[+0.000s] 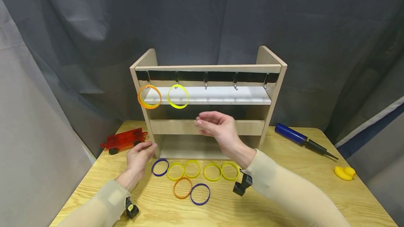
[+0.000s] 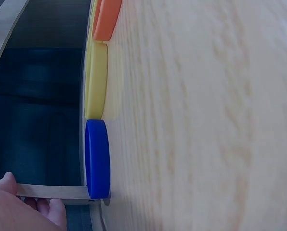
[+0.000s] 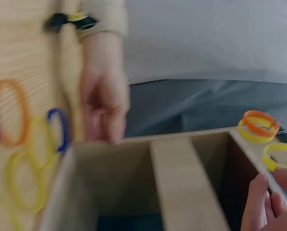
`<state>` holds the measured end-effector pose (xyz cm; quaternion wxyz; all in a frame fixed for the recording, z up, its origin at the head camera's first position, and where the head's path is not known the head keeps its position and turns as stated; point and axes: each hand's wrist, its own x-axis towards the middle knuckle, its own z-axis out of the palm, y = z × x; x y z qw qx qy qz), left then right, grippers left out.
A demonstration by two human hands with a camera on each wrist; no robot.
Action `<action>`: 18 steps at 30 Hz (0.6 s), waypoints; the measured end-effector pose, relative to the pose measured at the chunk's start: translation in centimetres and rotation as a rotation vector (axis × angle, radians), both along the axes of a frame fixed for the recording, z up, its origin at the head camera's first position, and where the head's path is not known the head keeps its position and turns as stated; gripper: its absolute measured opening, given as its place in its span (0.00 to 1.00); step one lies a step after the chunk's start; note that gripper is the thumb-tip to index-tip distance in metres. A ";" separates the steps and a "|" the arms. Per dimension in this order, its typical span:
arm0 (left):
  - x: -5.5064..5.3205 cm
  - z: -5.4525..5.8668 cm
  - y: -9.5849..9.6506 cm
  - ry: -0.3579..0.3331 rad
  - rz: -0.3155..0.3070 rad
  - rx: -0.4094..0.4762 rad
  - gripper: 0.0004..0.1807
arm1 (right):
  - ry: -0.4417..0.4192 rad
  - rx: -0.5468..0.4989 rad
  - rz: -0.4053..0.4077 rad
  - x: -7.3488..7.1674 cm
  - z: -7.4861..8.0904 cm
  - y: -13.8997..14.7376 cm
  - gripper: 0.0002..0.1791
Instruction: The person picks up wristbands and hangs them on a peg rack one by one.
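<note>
A small wooden shelf (image 1: pixel 206 127) with a row of metal hooks stands on the table. My left hand (image 1: pixel 140 158) grips its left side panel near the bottom, with thumb and fingers on opposite sides of the board in the left wrist view. On the leftmost hook hang an orange ring (image 1: pixel 149 106) and a yellow one behind it. The second hook carries a bright yellow ring (image 1: pixel 178 107). Below and right of that ring, my right hand (image 1: pixel 219 129) is raised in front of the shelf, its fingers loosely bent and holding nothing.
Along the shelf's front lie several yellow rings (image 1: pixel 213 180), a blue ring (image 1: pixel 160 175), another blue ring (image 1: pixel 200 204) and an orange ring (image 1: pixel 182 197). A red toy wagon (image 1: pixel 124 140) sits left; a blue hand pump (image 1: pixel 290 134) and yellow rubber duck (image 1: pixel 344 173) lie right.
</note>
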<state>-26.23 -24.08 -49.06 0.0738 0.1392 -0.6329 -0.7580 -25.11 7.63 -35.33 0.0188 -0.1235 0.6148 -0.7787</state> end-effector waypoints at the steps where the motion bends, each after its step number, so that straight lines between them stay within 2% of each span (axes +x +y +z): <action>1: 0.0 0.0 0.0 0.000 0.001 0.000 0.13 | -0.003 0.027 0.003 0.1 -0.5 0.6 0.18; 5: 0.0 0.0 0.0 0.000 0.005 -0.012 0.15 | -0.025 0.138 0.009 0.6 -3.4 3.2 0.20; 11: -0.1 -0.2 -0.1 -0.005 -0.001 -0.017 0.13 | -0.049 0.339 0.010 1.5 -8.1 7.1 0.18; 18: -0.2 -0.3 0.0 0.004 0.005 -0.017 0.13 | -0.077 0.493 -0.007 1.9 -11.5 10.2 0.19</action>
